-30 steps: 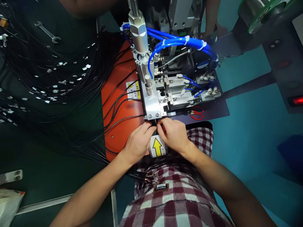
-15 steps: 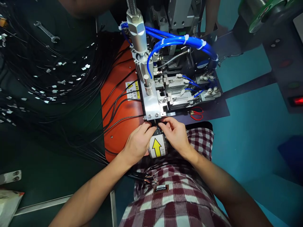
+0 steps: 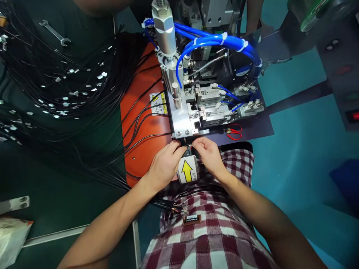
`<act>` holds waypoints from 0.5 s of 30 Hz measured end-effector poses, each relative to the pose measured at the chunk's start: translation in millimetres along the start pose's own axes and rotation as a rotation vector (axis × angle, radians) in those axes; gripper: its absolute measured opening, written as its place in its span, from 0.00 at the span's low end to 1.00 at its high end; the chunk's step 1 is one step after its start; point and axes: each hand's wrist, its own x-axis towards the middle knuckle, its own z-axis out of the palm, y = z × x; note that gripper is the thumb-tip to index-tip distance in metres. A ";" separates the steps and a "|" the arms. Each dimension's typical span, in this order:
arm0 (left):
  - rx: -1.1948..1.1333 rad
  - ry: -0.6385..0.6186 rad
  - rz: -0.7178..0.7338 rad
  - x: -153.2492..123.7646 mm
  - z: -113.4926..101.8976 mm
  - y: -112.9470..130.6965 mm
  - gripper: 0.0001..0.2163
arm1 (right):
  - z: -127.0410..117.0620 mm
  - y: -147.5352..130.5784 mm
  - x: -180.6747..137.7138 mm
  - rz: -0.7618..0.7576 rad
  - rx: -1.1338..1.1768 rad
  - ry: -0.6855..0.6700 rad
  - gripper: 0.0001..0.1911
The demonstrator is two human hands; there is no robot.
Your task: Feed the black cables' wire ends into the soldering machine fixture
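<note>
At the front end of the machine (image 3: 179, 121), my left hand (image 3: 165, 160) is closed, thumb and fingers pinched beside a small black fixture (image 3: 188, 152). What lies between those fingers is hidden. From the right, my right hand (image 3: 209, 154) pinches by its fingertips at thin wire ends (image 3: 190, 146) with a touch of red, just above the fixture. The two sets of fingertips are a short gap apart. Below them is a white label with a yellow arrow (image 3: 187, 171). Black cables (image 3: 146, 139) cross the orange plate (image 3: 140, 158) into the machine's left side.
A large bundle of black cables (image 3: 84, 84) with shiny ends covers the dark table at left, near a wrench (image 3: 54, 33). Red-handled cutters (image 3: 234, 131) lie right of the machine. Blue air hoses (image 3: 218, 40) arch overhead. Stripped cable ends (image 3: 176, 207) rest by my lap.
My right fingertips have moved slightly away from the left ones, and the small wire ends now show between them. The whole view has shifted a little.
</note>
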 end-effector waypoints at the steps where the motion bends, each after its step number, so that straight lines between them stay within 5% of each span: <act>1: -0.001 -0.003 0.000 0.0 -0.2 -0.1 0.13 | 1.2 -0.7 0.1 0.049 0.055 -0.003 0.08; 6: 0.007 -0.010 0.004 -0.3 -0.7 -1.0 0.14 | 4.1 -5.1 1.6 0.248 0.262 -0.091 0.13; 15: -0.018 0.000 -0.020 -0.1 0.5 0.2 0.14 | -8.0 -0.9 -1.1 0.241 0.232 -0.155 0.17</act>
